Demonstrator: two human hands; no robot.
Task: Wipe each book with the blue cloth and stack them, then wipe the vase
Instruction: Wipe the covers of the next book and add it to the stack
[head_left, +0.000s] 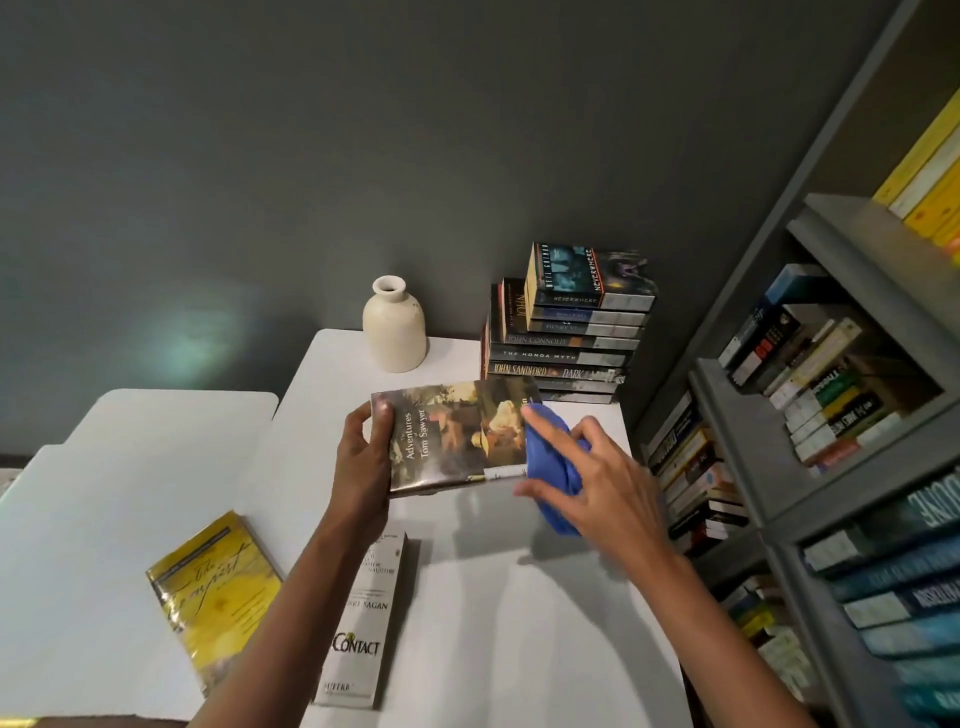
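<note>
My left hand (363, 457) grips the left edge of a Tom Sawyer book (454, 436), held above the white table (519, 597). The blue cloth (553, 467) is bunched in my right hand (597, 478), which holds it against the book's right edge. At the table's back right corner rises a stack of several books (566, 338). A cream vase (394, 327) stands upright at the back, left of the stack. Near the front lie a yellow book (213, 592) and a white book titled Contact (363, 618).
A grey bookshelf (831, 415) packed with books fills the right side, close to the table. A second white table (130, 467) adjoins on the left. A dark grey wall (363, 156) stands behind.
</note>
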